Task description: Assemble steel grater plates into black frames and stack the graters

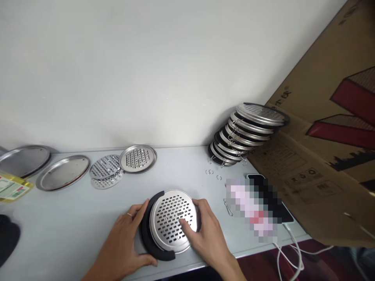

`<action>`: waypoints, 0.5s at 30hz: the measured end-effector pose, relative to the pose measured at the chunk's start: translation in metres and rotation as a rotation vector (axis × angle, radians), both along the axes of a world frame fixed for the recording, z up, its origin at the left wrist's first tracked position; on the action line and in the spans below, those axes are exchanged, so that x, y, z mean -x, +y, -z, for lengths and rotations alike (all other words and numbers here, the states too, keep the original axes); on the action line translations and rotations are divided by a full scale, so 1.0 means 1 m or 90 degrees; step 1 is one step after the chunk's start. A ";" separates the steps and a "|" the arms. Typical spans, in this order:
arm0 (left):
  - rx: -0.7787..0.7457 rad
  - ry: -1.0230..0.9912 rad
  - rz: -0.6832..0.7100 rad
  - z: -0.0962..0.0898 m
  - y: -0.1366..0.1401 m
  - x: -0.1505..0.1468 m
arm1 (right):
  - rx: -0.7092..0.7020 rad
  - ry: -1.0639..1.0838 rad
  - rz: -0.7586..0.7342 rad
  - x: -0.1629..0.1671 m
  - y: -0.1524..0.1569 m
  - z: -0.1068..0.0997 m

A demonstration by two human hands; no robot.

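Note:
Near the table's front edge lies a round metal grater [175, 220] with rows of slots. A black curved rim [145, 224] wraps its left side. My left hand [129, 234] grips that rim from the left, thumb at the bottom and fingers at the upper edge. From the right, my right hand [206, 232] holds the grater's edge, its thumb lying on the slotted face. Behind, to the left, are loose slotted discs [105, 167] and another slotted disc in a metal ring [138, 159].
At the back right leans a stack of black-rimmed graters [243, 134] beside a large cardboard box [310, 164]. Small wire rings [219, 177], a metal clip [227, 207] and a phone [275, 199] with a cable lie nearby. Metal trays [64, 171] and a yellow packet [13, 187] are left.

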State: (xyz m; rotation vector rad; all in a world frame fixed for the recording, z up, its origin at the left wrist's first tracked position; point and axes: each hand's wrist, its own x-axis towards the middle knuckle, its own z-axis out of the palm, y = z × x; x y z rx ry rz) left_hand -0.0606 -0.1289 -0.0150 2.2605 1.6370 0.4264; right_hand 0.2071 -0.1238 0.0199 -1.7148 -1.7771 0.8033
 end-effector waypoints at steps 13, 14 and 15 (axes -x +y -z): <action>-0.009 0.006 0.016 0.001 0.002 0.000 | 0.047 -0.024 -0.037 -0.010 0.001 -0.009; -0.015 0.006 0.017 0.000 0.002 0.000 | 0.048 -0.028 -0.041 -0.011 0.004 -0.010; -0.020 0.007 0.019 -0.001 0.002 0.000 | 0.049 -0.035 -0.046 -0.013 0.007 -0.010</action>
